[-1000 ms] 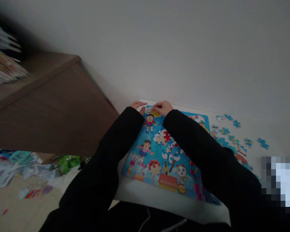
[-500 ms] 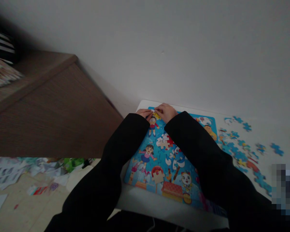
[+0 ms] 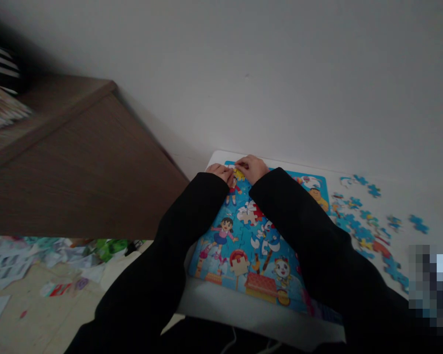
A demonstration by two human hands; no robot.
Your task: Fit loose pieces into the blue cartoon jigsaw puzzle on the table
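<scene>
A colourful cartoon jigsaw puzzle (image 3: pixel 243 236) lies on a small white table (image 3: pixel 221 300) against the wall. Both my arms in black sleeves reach over it to its far left corner. My left hand (image 3: pixel 220 171) rests there with fingers curled down on the puzzle's edge. My right hand (image 3: pixel 251 167) sits just beside it, fingers bent and pressing on a small yellow puzzle piece (image 3: pixel 239 173) between the two hands. Several gaps in the puzzle show white.
Several loose blue puzzle pieces (image 3: pixel 358 216) are scattered on the table to the right. A brown wooden cabinet (image 3: pixel 77 167) stands at the left. Papers and scraps (image 3: pixel 40 255) litter the floor below it. A white cable hangs at the table's front.
My left hand, stretched out flat a second ago, has curled in closer to the right hand at the puzzle's corner. The view has shifted slightly.
</scene>
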